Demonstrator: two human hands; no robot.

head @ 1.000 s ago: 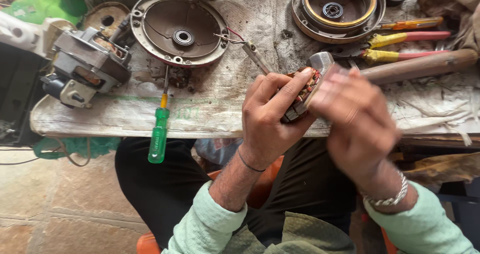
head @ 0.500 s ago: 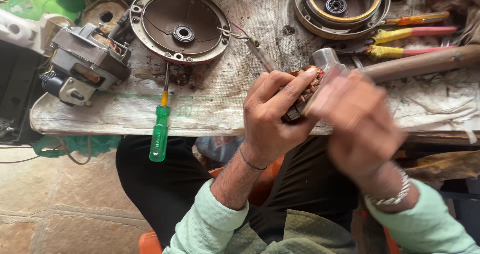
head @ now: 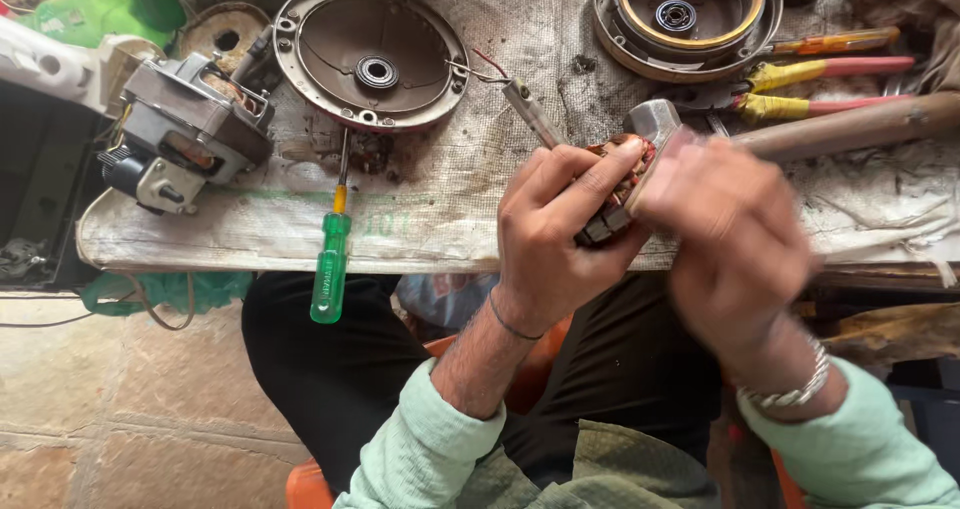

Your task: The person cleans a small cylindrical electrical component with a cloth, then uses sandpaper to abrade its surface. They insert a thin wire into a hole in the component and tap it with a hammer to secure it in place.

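While gripping the small copper-wound motor part (head: 610,197) just above the near edge of the counter (head: 450,209), brace it firmly: wrap the left hand (head: 555,234) round it as shown, fingers curled over the top and thumb tucked beneath, leaving only the dark lower end and a patch of winding exposed. Treat the right hand (head: 730,239) as the working one, bunched toward the part's upper end and smeared by blur; impossible to tell whether pinching a wire, a small tool or nothing at all. Probably best to steady both wrists against the counter edge, work in short, controlled strokes, and turn the part with the left fingers rather than shifting the whole grip. Spare the thin copper strands, likely easy to nick or bend. Mind the metal hammer head (head: 655,124) just behind the part, almost touching the fingertips, with its wooden handle (head: 850,124) running off to the right. Mind too the green-handled screwdriver (head: 330,269) overhanging the near edge well to the left, liable to drop if knocked. Leave alone the rest lying farther back: the round cover plate (head: 370,54), the second round housing (head: 690,19), the grey motor block (head: 185,134) at far left, and the pliers with yellow and pink grips (head: 830,69).
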